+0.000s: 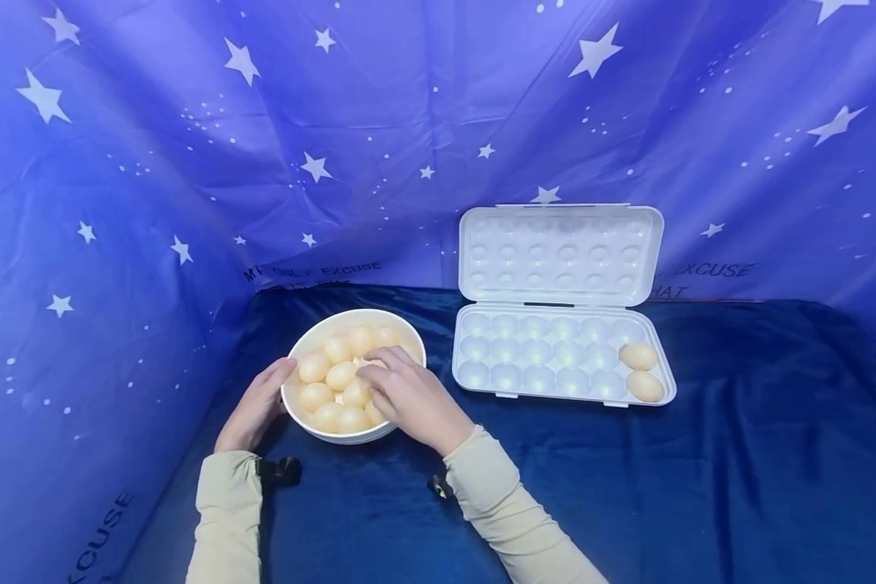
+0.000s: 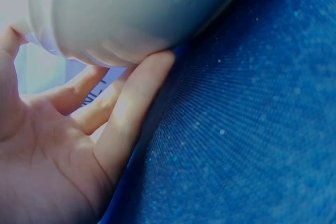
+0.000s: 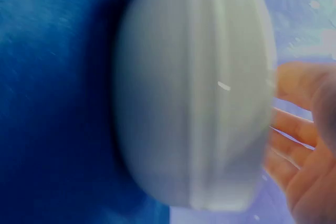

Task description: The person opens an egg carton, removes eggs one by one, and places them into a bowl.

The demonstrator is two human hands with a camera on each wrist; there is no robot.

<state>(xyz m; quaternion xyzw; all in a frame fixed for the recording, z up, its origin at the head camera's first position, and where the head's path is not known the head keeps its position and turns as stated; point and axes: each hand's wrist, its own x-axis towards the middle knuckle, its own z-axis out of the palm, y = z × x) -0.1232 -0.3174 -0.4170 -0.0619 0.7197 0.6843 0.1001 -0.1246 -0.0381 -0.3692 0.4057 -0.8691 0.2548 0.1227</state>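
A white bowl (image 1: 350,438) filled with several pale beige eggs (image 1: 341,375) stands left of centre on the dark blue cloth. My left hand (image 1: 258,403) holds its left side, thumb at the rim and fingers against the outer wall, as the left wrist view shows. My right hand (image 1: 416,401) reaches over the bowl's right rim, fingers loosely bent and spread among the eggs; the bowl wall hides its fingertips in the right wrist view. To the right lies an open white egg carton (image 1: 507,395), with two eggs (image 1: 644,371) in its right-hand column.
The carton's dimpled lid (image 1: 560,253) stands raised at the back, close to the purple starry curtain (image 1: 409,122). Blue cloth (image 1: 759,454) covers the table. Black straps with small cameras (image 1: 285,471) sit at both sleeve cuffs.
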